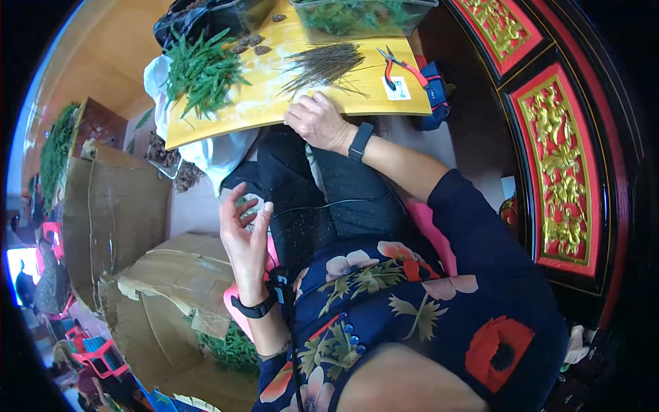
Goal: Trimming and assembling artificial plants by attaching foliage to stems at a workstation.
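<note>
My right hand [317,122] rests at the near edge of the yellow board [254,117], its fingers curled together; whatever they may hold is hidden. Just beyond it lies a loose bundle of thin dark wire-like stems [326,67]. Over my lap, beside the left thigh, my left hand [244,230] is raised with its fingers apart and nothing in it. A heap of green artificial-looking sprigs [202,74] covers the board's left part. Red-handled pliers [401,67] lie at the right end with their jaws open.
Several brown pine cones [250,44] sit behind the sprigs. A clear plastic tub [360,20] of greenery stands at the far edge, near a black bag [213,20]. An open cardboard box [158,302] with more greenery [233,349] is at my left. Carved red-and-gold panels [559,168] rise at right.
</note>
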Available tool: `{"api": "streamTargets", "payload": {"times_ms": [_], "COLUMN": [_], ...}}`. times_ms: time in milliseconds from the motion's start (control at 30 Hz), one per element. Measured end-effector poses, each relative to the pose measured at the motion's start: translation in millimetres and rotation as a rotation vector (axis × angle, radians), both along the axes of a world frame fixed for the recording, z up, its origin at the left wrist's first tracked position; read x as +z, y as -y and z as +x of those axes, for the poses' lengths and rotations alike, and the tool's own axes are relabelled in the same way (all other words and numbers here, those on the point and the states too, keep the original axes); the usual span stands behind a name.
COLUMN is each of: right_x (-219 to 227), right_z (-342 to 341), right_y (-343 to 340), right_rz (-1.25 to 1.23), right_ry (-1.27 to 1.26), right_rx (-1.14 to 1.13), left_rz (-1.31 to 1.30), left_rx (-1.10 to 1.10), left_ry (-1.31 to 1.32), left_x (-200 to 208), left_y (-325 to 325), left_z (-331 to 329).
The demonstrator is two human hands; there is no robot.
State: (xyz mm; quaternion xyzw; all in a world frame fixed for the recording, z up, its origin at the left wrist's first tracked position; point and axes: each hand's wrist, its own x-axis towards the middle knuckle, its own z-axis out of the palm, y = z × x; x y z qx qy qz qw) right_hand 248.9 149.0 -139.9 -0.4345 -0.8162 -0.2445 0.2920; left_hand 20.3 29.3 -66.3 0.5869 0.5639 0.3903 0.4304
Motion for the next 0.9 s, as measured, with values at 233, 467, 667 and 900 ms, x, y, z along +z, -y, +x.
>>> {"api": "streamTargets", "payload": {"times_ms": [233,467,667,900], "right_x": [16.6,78.5,79.3,49.8], "right_z": [4.0,39.8,57.7,51.1], "right_y": [-1.5,-23.2,-14.5,0.2], "right_rz": [-0.037,-0.024,-0.145,-0.298], "right_ry": [-0.041,-0.487,-0.687,-0.689], "right_rx": [0.007,-0.099,-0.099,-0.071], "left_rz": [-0.020,0.062,0.392,0.799], "left_rx": [-0.035,-0.078,-0.232,-0.221], "left_ry": [-0.019,-0.071,-0.313,-0.772], "left_x": [1.1,9.7,6.1,-12.0], "left_y": [-21.5,-80.2,-179.5,-285.2], "left_z": [6.5,13.9,66.6,118.6]}}
